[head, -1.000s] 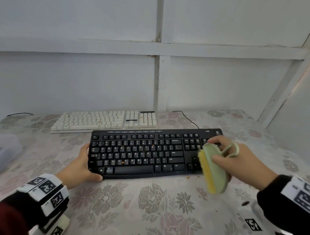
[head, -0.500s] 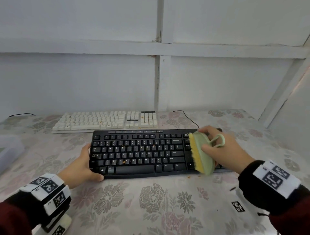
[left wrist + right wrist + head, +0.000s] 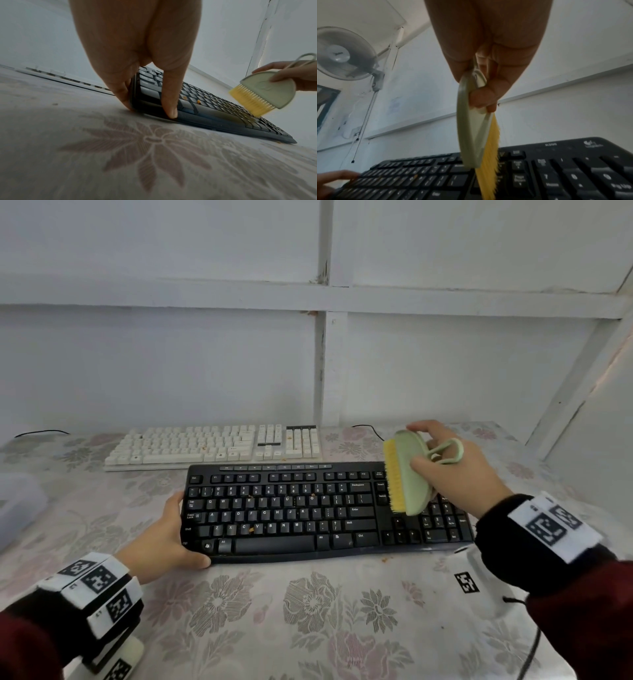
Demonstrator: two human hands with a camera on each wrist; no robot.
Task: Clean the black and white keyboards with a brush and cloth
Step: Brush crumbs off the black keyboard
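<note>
Where keyboards lie, floral tablecloth (image 3: 308, 611), white walls (image 3: 171, 371).

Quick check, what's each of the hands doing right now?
Left hand: grips the left end of the black keyboard, thumb on its front edge.
Right hand: holds the brush over the keyboard's right side.

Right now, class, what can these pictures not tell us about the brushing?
- Cleaning cloth: in no view.
- Yellow bristle tips of the green plastic brush: cut off by the right wrist view's bottom edge, so contact with the black keyboard is unclear.
- White keyboard: crumbs too small, head view.
</note>
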